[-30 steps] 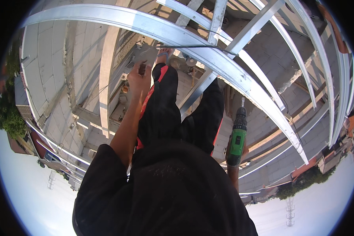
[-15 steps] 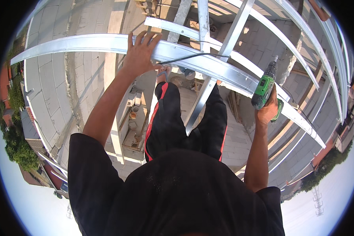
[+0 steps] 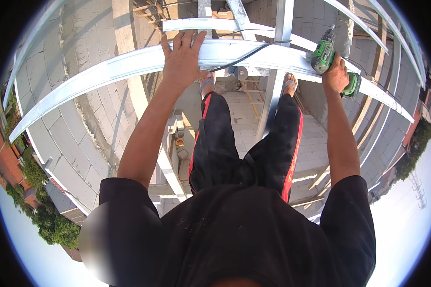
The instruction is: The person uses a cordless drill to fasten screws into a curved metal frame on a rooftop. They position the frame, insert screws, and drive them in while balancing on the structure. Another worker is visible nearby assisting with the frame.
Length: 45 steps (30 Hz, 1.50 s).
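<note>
My left hand (image 3: 181, 56) lies flat with fingers spread on a long silvery metal roof rail (image 3: 105, 71) that runs across the view. My right hand (image 3: 336, 75) grips a green and black cordless drill (image 3: 324, 53), its nose resting down on the same rail farther right. A thin black cable (image 3: 244, 53) lies over the rail between the two hands. Below the rail are my legs in black trousers with red stripes and my sandalled feet (image 3: 207, 82), standing on the metal frame.
More silvery rails and an upright post (image 3: 275, 91) form a roof frame around me. Far beneath lie grey block walls (image 3: 72, 134), a paved floor (image 3: 254, 119) with timber pieces and a small object. Trees and red roofs show at the left rim.
My left hand has settled flat on the rail. My right hand lifted the drill from beside my hip up onto the rail at the right. The view tilted further down.
</note>
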Motion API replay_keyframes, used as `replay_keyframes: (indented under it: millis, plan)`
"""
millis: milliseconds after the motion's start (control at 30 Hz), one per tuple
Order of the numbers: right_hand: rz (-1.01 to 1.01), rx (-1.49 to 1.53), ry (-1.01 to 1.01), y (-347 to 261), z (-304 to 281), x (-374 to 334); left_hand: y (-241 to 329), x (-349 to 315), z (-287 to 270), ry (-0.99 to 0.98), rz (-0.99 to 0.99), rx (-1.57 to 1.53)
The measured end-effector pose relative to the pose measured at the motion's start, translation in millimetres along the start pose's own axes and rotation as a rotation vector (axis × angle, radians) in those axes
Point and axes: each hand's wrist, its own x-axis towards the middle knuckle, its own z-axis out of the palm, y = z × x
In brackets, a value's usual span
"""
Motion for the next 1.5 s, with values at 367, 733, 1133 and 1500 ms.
replay_keyframes:
  millis: [367, 733, 1133, 1500]
  plan:
    - [-0.003, 0.034, -0.172, 4, 15, -2, 9, 7, -2, -0.027, 0.013, 0.137]
    - [0.031, 0.262, 0.211, -12, 24, -2, 9, 9, 7, -0.024, 0.135, 0.366]
    - [0.252, 0.397, 0.34, -33, 23, 4, -21, 18, 23, 0.043, 0.166, 0.518]
    - [0.14, 0.487, 0.298, -17, 12, -17, -5, 14, 8, 0.011, 0.235, 0.418]
